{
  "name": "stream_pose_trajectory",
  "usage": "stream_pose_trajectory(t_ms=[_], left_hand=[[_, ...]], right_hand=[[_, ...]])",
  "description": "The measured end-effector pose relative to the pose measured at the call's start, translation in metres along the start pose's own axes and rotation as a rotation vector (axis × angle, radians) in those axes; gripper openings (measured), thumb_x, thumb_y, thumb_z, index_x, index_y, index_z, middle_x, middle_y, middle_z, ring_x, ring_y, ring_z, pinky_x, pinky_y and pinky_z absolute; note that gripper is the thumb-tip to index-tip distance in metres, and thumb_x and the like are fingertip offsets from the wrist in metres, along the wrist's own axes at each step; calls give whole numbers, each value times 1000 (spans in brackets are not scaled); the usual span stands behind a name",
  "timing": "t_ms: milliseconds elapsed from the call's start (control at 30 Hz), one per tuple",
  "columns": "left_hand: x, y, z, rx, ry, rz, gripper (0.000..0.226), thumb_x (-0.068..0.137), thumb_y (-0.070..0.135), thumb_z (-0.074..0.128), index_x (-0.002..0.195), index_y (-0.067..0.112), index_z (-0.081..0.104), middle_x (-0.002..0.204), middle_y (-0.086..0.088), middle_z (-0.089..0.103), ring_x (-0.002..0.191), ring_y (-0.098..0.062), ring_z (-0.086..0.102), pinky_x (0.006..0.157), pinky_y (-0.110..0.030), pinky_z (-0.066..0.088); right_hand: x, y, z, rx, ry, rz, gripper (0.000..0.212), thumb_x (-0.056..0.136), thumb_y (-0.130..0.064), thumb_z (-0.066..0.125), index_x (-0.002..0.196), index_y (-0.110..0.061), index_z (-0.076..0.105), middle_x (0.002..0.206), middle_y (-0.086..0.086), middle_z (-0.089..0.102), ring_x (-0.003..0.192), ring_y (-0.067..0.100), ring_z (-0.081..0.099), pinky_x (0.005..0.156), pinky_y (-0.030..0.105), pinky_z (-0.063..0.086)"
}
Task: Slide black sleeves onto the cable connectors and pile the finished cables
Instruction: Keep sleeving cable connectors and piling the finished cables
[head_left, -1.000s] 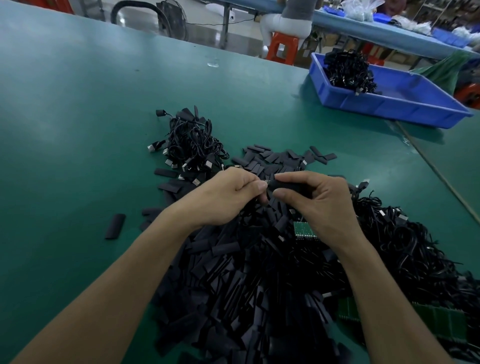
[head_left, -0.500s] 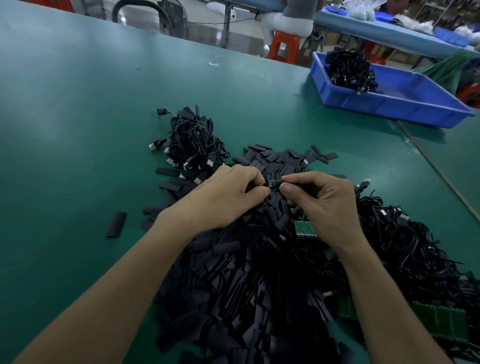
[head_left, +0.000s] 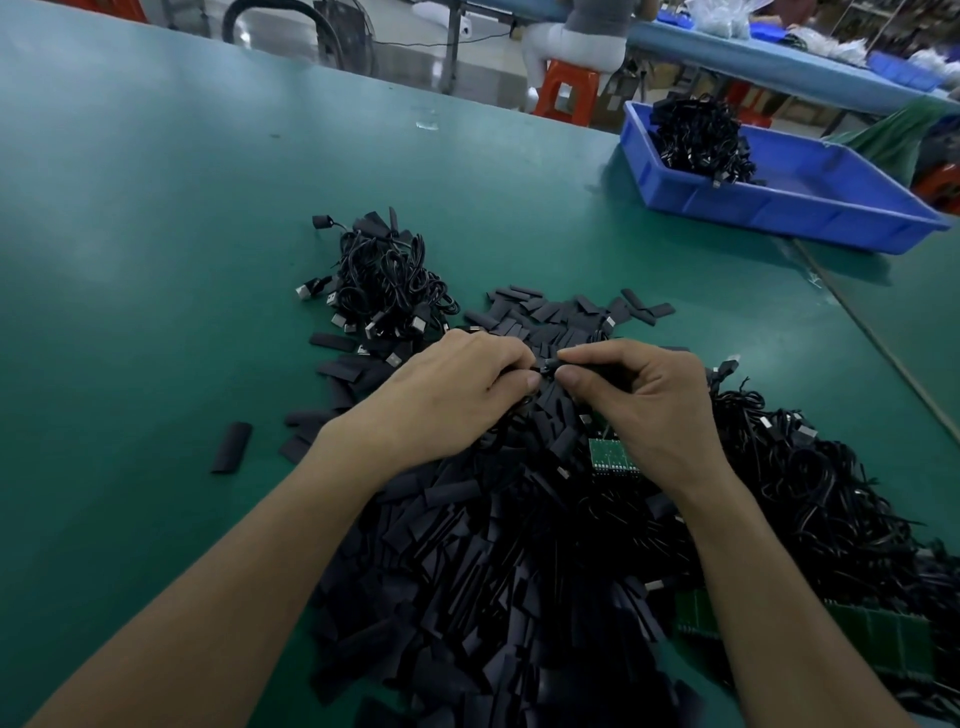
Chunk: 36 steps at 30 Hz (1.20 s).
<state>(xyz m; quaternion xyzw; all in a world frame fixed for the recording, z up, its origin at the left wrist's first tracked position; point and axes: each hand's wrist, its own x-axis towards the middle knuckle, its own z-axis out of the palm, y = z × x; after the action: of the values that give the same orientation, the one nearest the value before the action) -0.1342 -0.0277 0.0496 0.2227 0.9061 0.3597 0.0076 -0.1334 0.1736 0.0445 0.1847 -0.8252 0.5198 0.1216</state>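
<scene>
My left hand and my right hand meet over the middle of a big heap of flat black sleeves. Between their fingertips sits a small black cable connector; my right thumb and forefinger pinch it and my left fingers curl round its other side. How far a sleeve covers the connector is hidden by the fingers. A pile of black cables with silver plugs lies beyond my left hand. A larger tangle of black cables spreads to the right of my right hand.
A blue tray holding a bundle of cables stands at the back right of the green table. One loose sleeve lies apart at the left. Green circuit boards show under the heap. A person sits on an orange stool behind.
The black piece that stuck out between my hands a second ago has shrunk into my right fingers. My fingertips have drawn closer together; both hands stay over the same spot.
</scene>
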Motion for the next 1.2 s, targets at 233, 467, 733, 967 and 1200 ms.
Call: stream_pose_trajectory(t_ms=[233, 467, 733, 967, 1200], left_hand=[[0, 2, 1, -10, 24, -17, 29, 103, 29, 51, 81, 14, 61, 64, 2, 53, 56, -12, 43, 55, -34, 33], [3, -1, 5, -215, 120, -84, 23, 98, 32, 62, 77, 24, 69, 51, 15, 57, 44, -3, 46, 48, -17, 31], [4, -6, 12, -385, 215, -87, 21, 95, 25, 69, 75, 18, 74, 45, 16, 55, 39, 0, 42, 46, -14, 34], [8, -8, 19, -461, 221, -54, 18, 94, 23, 70, 75, 21, 73, 46, 17, 54, 41, 1, 41, 46, -11, 31], [8, -8, 20, -479, 232, -60, 24, 95, 24, 68, 72, 27, 70, 46, 17, 50, 44, 0, 38, 48, -16, 32]], right_hand=[[1, 0, 4, 51, 3, 36, 24, 76, -33, 78, 100, -31, 76, 90, -11, 77, 84, 8, 73, 78, 26, 58], [-4, 4, 19, 184, 342, 91, 29, 75, -22, 87, 97, -34, 71, 81, -9, 75, 73, 8, 72, 68, 19, 55], [-10, 4, 45, 343, 448, 147, 32, 83, -16, 80, 110, -32, 73, 93, -5, 78, 88, 13, 73, 84, 27, 57], [-8, -4, 48, 404, 388, 120, 34, 83, -19, 78, 107, -43, 73, 89, -1, 78, 83, 15, 75, 81, 24, 57], [-7, -7, 50, 379, 372, 122, 33, 87, -17, 74, 107, -43, 70, 86, -2, 78, 81, 13, 73, 82, 25, 56]])
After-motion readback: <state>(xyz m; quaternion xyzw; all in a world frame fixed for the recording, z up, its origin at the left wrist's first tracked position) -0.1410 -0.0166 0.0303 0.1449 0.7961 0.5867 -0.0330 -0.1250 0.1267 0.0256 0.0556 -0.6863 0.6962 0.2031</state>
